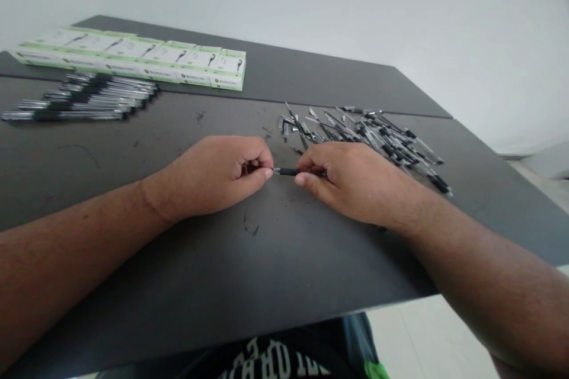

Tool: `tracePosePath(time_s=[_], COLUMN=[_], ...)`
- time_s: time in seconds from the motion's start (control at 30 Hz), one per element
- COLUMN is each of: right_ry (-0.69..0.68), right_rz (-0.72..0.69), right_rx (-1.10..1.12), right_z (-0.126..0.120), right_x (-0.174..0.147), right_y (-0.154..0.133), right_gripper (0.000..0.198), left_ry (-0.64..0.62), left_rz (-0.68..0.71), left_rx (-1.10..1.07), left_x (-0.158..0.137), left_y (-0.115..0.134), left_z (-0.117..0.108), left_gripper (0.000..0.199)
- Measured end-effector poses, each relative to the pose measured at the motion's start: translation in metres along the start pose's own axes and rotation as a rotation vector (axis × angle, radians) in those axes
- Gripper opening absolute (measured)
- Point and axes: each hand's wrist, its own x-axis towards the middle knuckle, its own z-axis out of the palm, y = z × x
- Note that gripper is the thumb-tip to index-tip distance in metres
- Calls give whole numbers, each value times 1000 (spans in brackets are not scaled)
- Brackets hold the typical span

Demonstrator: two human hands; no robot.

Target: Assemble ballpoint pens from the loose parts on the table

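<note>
Between my two hands lies a pen [287, 172] with a black grip and a silvery tip section, held level just over the dark table. My left hand [222, 174] is closed, thumb and forefinger pinching the pen's tip end. At the other side, my right hand [351, 177] pinches the pen by its black grip; the rest of the barrel is mostly hidden under the fingers. Right behind my right hand spreads a loose pile of pen parts [391, 139], with clear barrels, black grips, thin refills and small clear pieces.
On the left, several pens [89, 98] lie side by side in a row. Behind them stands a row of green and white boxes [133, 56] with pen pictures. The grey table [186, 296] has dark scuff marks, and its front edge runs close to my body. A white wall rises behind.
</note>
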Motion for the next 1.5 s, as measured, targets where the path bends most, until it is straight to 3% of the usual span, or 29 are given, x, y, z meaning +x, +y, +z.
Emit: tracePosePath(time_s=[0.13,0.27,0.47,0.6,0.73,0.83,1.0,1.23,1.37,1.5], right_ry=[-19,-50,-15,-56,11,-18,-48,-19,-55,-5], right_rz=[23,-3,29,4,5,31,-24,16,-19,-5], right_rx=[-25,-22,-7,-27,31,-7,-13,5,4,40], right_z=[-1,-1,-1,-1,0,-1,-1,1,1,0], right_x=[0,0,0,0,-1,-1,0,-1,0,-1], right_y=[-1,-1,-1,-1,0,-1,-1,1,0,0], right_gripper=[19,28,17,28,19,13,26,15,27,17], left_ry=[0,12,10,-2,-2,1,2,12,11,-1], left_rz=[10,24,17,6,5,11,19,31,33,30], left_rx=[-5,-9,-5,-8,-4,-10,-9,-15,-10,-1], left_x=[-1,-1,-1,-1,0,1,0,-1,-1,-1], left_y=[0,0,-1,0,1,1,1,-1,0,0], left_z=[-1,-1,-1,-1,-1,-1,-2,-1,-1,-2], left_gripper=[26,25,24,26,26,26,25,24,25,25])
